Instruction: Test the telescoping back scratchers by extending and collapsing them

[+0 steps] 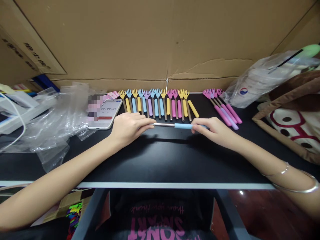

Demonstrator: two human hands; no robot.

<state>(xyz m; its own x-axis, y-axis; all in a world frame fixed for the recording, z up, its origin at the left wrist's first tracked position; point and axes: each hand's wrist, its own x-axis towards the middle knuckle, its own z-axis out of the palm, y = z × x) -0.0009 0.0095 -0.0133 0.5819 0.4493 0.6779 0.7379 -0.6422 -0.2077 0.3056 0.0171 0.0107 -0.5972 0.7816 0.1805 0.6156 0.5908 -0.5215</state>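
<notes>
**Slim blue-sleeved rod (178,126), held level between two hands**

Head view: stretched crosswise at the centre of the frame, just below the row of claw-headed scratchers (161,107). Apparently raised off the tabletop (160,163), judging by the dark shadow (172,140) lower down.

Left of centre, the left hand (132,126): fingers folded close, pinched onto the end of the bare metal shaft (163,124). Hidden from sight under those fingers, the rod's far tip; cannot tell its shape. Right of centre, the right hand (212,130): closed in a pinch round the outer end of the blue sleeve (183,126), with a little blue showing past the thumb.

Likely light, easily carried by fingertips alone. Probably stiff along the shaft, and slick from the shiny metal; best pinched firmly there, to guard against spinning or sliding. Smooth-looking at the sleeve, perhaps slightly yielding, and thicker, so surer to grip; best taken at the middle or outer end. Not very fragile lengthwise, but probably easier to bend under a sideways load.

At centre left, beside the row, a phone (107,115); farther left, clear plastic bags (65,113). At centre right, near the right hand, pink and purple scratchers (228,116).
</notes>
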